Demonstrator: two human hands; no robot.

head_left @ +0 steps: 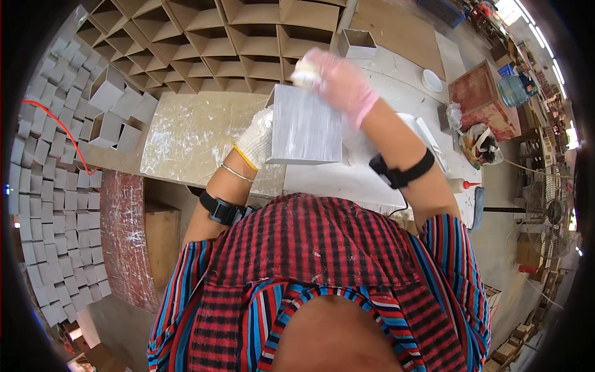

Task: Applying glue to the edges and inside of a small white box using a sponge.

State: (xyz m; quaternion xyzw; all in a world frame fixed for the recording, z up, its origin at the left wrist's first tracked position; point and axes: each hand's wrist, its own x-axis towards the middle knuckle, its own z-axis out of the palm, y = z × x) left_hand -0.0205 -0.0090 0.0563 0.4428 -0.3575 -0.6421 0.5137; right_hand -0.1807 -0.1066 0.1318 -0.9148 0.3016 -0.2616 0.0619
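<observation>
A grey open-topped box (pixel 305 127) is held up in front of my apron, one flat side turned toward me with streaky whitish marks on it. My left hand (pixel 256 139), in a white knitted glove with a yellow cuff, grips the box at its left side; the fingers are mostly hidden behind it. Over the box's upper right corner is my right hand (pixel 344 87) in a pink glove, blurred by motion. Its fingers close round a whitish, sponge-like pad (pixel 305 74). Whether the pad touches the box I cannot tell.
Cardboard compartments (pixel 248 37) rise behind the worktable (pixel 192 133). Another grey box (pixel 357 44) stands at the back, near a white cup (pixel 432 80). A red-tipped bottle (pixel 462 185) lies at the right. Stacked grey boxes (pixel 56 217) fill the left; a fan (pixel 553 212) stands right.
</observation>
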